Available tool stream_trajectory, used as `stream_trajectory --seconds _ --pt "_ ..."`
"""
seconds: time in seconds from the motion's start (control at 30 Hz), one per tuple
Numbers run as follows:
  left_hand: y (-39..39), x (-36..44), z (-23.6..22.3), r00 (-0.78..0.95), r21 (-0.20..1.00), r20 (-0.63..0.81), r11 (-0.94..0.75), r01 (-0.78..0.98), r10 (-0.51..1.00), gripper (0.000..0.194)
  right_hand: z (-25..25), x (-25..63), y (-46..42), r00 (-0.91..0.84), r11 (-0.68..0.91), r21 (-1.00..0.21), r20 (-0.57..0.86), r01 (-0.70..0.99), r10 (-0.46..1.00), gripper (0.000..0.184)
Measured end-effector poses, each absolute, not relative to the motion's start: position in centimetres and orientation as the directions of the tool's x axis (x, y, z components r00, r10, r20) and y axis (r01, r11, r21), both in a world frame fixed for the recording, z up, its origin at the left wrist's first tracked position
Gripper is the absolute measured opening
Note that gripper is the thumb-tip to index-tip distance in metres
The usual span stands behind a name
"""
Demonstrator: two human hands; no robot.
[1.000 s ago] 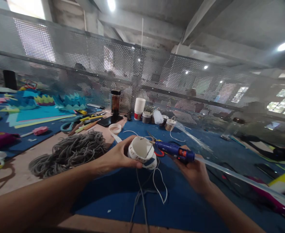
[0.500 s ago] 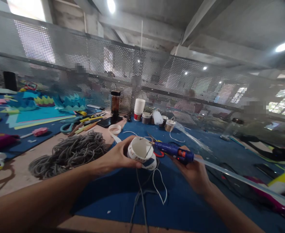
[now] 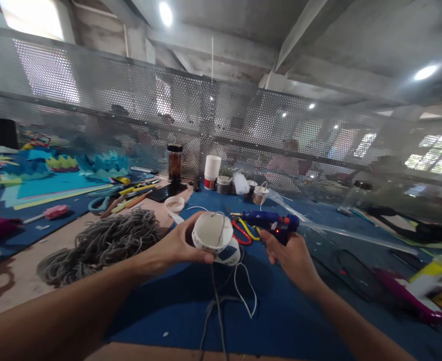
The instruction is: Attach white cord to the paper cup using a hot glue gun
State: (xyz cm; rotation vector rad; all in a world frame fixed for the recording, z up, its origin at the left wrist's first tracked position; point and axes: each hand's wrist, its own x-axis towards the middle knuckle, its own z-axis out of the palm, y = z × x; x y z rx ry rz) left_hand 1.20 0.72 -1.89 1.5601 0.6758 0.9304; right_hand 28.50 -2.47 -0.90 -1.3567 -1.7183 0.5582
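Observation:
My left hand (image 3: pixel 183 242) is closed around a white paper cup (image 3: pixel 212 233) with its mouth tilted towards me. A grey cord runs over the cup's rim, and grey cord (image 3: pixel 218 311) trails down below it. A printed paper strip (image 3: pixel 230 254) and a loop of white string hang at the cup's side. My right hand (image 3: pixel 290 258) is just in front of a blue hot glue gun (image 3: pixel 262 219), thumb and fingers apart; its handle is partly hidden behind the hand. A long clear glue stick (image 3: pixel 356 234) sticks out of the gun's rear. Red and yellow-handled scissors (image 3: pixel 243 233) lie by the nozzle.
A heap of grey cord (image 3: pixel 108 245) lies left of the cup. Behind stand a jar (image 3: pixel 175 163), stacked paper cups (image 3: pixel 212 170) and small wrapped cups (image 3: pixel 260 194). A phone (image 3: pixel 167 191), tools and coloured paper (image 3: pixel 59 185) are at left. A mesh screen (image 3: pixel 191 115) borders the table.
The glue gun has moved away from the cup and lower towards the table, its glue stick swinging farther back. My right hand's fingers have loosened from it. The left hand still holds the cup.

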Motion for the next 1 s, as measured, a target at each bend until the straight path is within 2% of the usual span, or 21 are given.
stream_trajectory --seconds 0.2,0.43,0.6,1.0 --pt "0.74 1.16 -1.94 0.530 0.977 0.210 -0.200 -0.076 0.822 0.082 -0.93 28.08 -2.45 -0.086 0.297 -0.833 0.292 0.466 0.953 0.056" --pt "0.59 1.12 -2.00 0.522 0.977 0.203 -0.208 -0.051 0.828 0.084 -0.68 27.68 -2.74 -0.128 0.264 -0.851 0.232 0.453 0.964 0.056" --pt "0.45 1.20 -1.63 0.524 0.977 0.202 -0.209 -0.048 0.827 0.082 -0.47 27.65 -2.91 -0.130 0.281 -0.866 0.249 0.414 0.960 0.053" --pt "0.35 1.19 -1.38 0.532 0.974 0.207 -0.224 -0.033 0.821 0.078 -0.50 27.67 -2.97 -0.141 0.284 -0.865 0.248 0.413 0.959 0.058"
